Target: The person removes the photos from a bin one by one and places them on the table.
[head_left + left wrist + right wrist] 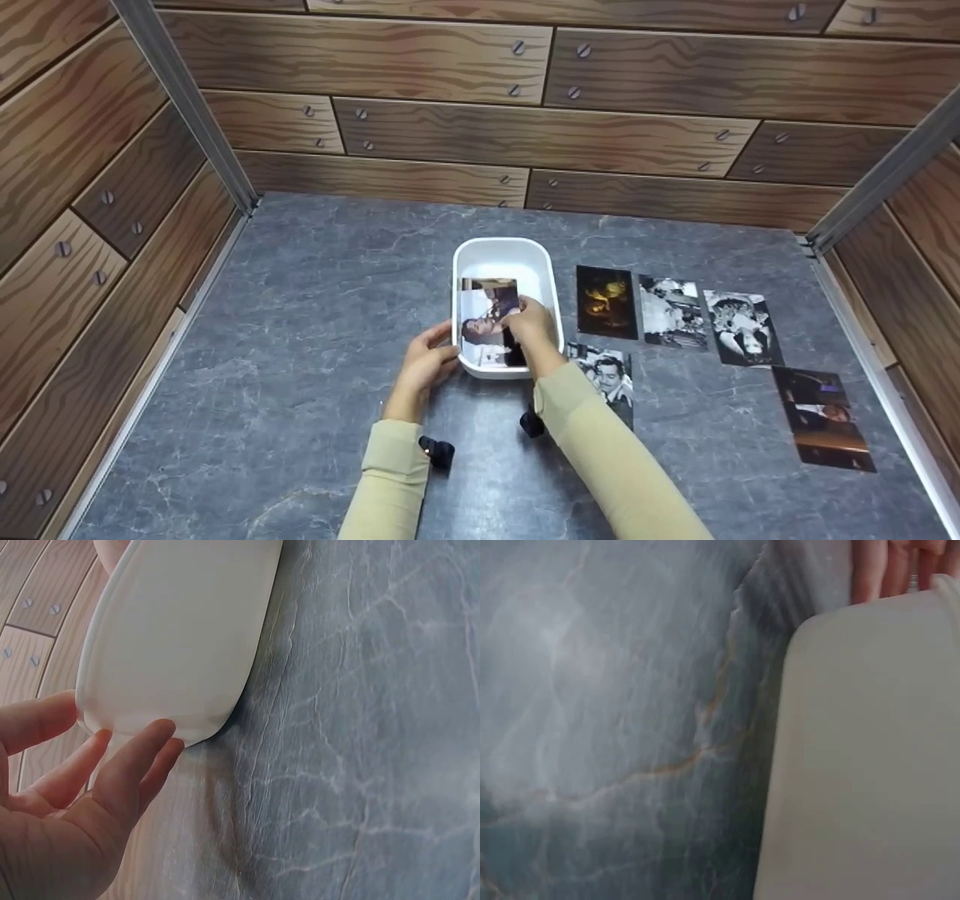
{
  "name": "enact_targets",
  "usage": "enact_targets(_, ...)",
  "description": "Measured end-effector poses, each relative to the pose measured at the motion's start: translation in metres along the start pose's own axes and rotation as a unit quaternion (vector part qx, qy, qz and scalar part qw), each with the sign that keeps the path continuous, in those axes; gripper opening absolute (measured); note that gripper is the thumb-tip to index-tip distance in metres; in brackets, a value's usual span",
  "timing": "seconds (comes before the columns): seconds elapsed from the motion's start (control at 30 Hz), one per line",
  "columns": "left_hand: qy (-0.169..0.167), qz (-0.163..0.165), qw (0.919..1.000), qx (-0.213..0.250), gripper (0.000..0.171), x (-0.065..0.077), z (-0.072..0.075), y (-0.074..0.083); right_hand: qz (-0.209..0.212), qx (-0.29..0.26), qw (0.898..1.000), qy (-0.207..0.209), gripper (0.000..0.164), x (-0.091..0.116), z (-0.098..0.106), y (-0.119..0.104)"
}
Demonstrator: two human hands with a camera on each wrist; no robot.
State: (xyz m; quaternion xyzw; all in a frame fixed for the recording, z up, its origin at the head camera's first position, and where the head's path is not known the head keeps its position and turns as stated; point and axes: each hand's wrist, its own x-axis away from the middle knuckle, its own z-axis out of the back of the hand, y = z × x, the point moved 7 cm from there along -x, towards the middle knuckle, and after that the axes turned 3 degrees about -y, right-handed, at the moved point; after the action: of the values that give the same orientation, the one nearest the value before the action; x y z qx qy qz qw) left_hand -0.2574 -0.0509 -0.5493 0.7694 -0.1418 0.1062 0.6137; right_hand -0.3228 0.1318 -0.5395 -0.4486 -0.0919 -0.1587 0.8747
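Note:
A white rectangular container [504, 247] with rounded corners stands on the grey marbled table. Inside it lies a colour photo [484, 319], with the edge of another print showing at its top. My right hand [534, 330] reaches into the container and pinches the photo's right edge between thumb and fingers. Beside the container's left wall is my left hand [426, 364]. In the left wrist view, the fingers of that left hand [82, 787] are extended and their tips touch the outer wall and rim. The right wrist view shows mostly the container's outer wall [862, 750].
To the right lie a dark golden photo [606, 302], two black-and-white photos [673, 311] and a dark photo with an orange band [823, 420]. Another black-and-white photo [615, 375] is partly under the right sleeve. Wood-patterned panels [420, 127] enclose the table [300, 300].

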Motion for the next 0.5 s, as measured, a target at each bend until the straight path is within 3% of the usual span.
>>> enact_targets(0.13, 0.004, 0.006, 1.0000, -0.003, 0.056, 0.0006, 0.0001, -0.0008, 0.008, 0.056, 0.998, 0.018, 0.060, 0.0045, 0.0021, -0.0013)
enact_targets(0.3, 0.001, 0.009, 1.0000, -0.003, 0.057, 0.0001, -0.0001, -0.0014, 0.032, 0.081, 0.995, 0.042, 0.057, 0.0091, 0.0032, -0.0066)
enact_targets(0.5, 0.000, 0.008, 1.0000, -0.003, 0.058, -0.0002, 0.0002, -0.0010, 0.059, 0.037, 0.995, 0.072, 0.051, 0.0094, 0.0092, -0.0090)
